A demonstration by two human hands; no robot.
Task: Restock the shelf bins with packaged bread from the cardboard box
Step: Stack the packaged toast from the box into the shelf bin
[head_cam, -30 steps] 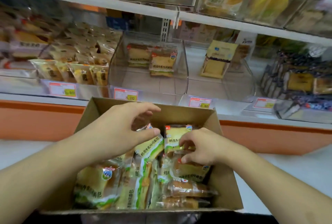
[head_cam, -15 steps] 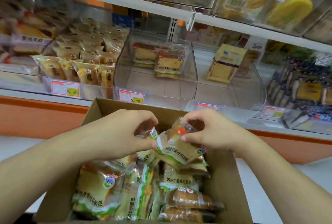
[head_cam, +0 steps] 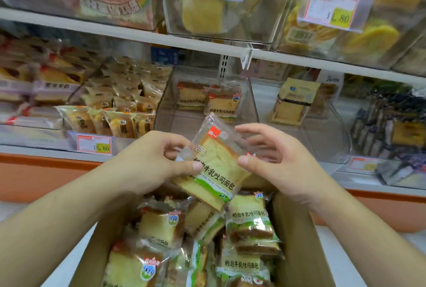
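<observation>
I hold a clear packet of milk toast bread [head_cam: 215, 169] above the cardboard box [head_cam: 297, 240]. My left hand [head_cam: 152, 162] grips its left edge, thumb on the front. My right hand [head_cam: 274, 157] pinches its right edge with the thumb while the fingers spread behind it. The box below holds several more packets of the same bread [head_cam: 251, 224]. Straight ahead on the shelf stands a clear bin [head_cam: 251, 104] with two matching packets [head_cam: 222, 102] at its back.
A full bin of small cake packets [head_cam: 119, 111] stands left of the clear bin, with a price tag [head_cam: 94, 145] on its front. To the right are a bin with a yellow packet [head_cam: 291, 100] and dark packets [head_cam: 387, 125]. An upper shelf [head_cam: 129, 33] carries more bins.
Both hands have lifted one bread packet out of the box and up toward the shelf. My right hand has shifted from its top to its right edge. The view has tilted upward.
</observation>
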